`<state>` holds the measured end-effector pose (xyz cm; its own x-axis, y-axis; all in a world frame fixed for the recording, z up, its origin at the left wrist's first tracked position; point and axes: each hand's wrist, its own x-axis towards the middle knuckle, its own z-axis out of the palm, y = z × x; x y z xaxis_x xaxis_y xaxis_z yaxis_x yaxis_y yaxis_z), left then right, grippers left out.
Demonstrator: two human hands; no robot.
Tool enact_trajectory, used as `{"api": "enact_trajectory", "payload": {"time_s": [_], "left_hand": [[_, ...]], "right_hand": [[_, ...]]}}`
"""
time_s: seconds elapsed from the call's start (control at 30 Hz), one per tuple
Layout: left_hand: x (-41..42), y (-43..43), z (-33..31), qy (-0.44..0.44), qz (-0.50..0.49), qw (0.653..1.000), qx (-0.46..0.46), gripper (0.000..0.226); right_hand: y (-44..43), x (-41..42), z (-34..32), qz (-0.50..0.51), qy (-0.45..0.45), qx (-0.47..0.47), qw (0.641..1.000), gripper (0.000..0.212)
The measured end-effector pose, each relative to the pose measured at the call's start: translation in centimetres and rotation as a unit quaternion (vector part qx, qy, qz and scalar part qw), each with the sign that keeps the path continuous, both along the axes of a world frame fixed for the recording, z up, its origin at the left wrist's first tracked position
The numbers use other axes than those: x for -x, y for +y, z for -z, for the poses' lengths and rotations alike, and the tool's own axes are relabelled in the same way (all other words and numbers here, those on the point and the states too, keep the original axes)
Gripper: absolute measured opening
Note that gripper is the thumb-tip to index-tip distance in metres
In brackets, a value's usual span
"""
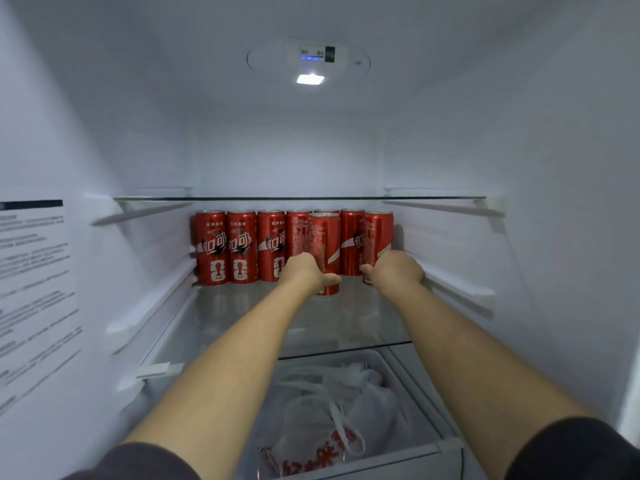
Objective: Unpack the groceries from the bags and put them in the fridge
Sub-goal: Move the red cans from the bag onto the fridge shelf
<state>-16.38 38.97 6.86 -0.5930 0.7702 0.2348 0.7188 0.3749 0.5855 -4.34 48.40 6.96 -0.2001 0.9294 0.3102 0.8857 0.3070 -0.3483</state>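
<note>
Nearest the camera, two dark sleeves (145, 462) lead into bare forearms reaching into the fridge. Beneath them, a clear drawer (446, 445) holds a white plastic bag (311, 410) with red print, knotted at the top; its contents cannot be made out.

Above the drawer lies a glass shelf (242, 323). Over its rear part, the left hand (304, 271) is curled round the lower body of the front can (323, 237), thumb on its right side. This can stands upright, just ahead of the others. The right hand (394, 271) grips the right-end can (379, 233) low on its body. Whether either can's base rests fully on the glass cannot be told.

Behind, a row of red cans (242, 247) stands upright along the back wall, sides touching or nearly so. An upper shelf (298, 198) sits just above their tops; a lamp (310, 79) glows in the ceiling.

Assessment: the step in hand is seating two cans on the shelf. The next move appears to call for settling both upright, then releasing without knocking neighbours. The row looks full, so the front can likely begins a second row.
</note>
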Motion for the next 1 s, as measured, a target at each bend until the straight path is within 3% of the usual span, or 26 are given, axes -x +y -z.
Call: {"api": "enact_trajectory", "payload": {"time_s": [0.33, 0.43, 0.57, 0.83, 1.0], "left_hand": [[0.7, 0.7, 1.0, 0.0, 0.007, 0.998, -0.056, 0.054], [0.6, 0.9, 1.0, 0.004, -0.001, 0.997, -0.075, 0.065], [0.6, 1.4, 0.4, 0.026, 0.005, 0.998, -0.054, 0.065], [0.9, 2.7, -0.7, 0.054, 0.033, 0.998, 0.002, 0.043], [0.9, 4.2, -0.3, 0.064, 0.03, 0.997, -0.005, 0.046]], "right_hand": [[1.7, 1.2, 0.4, 0.014, -0.052, -0.02, 0.998, 0.055], [1.9, 1.4, 0.6, 0.003, -0.036, -0.018, 0.999, 0.044], [2.4, 1.1, 1.4, -0.015, -0.032, -0.031, 0.999, 0.025], [2.6, 0.8, 2.0, -0.032, -0.061, -0.053, 0.996, 0.027], [2.6, 0.8, 2.0, -0.029, -0.059, -0.057, 0.996, 0.027]]}}
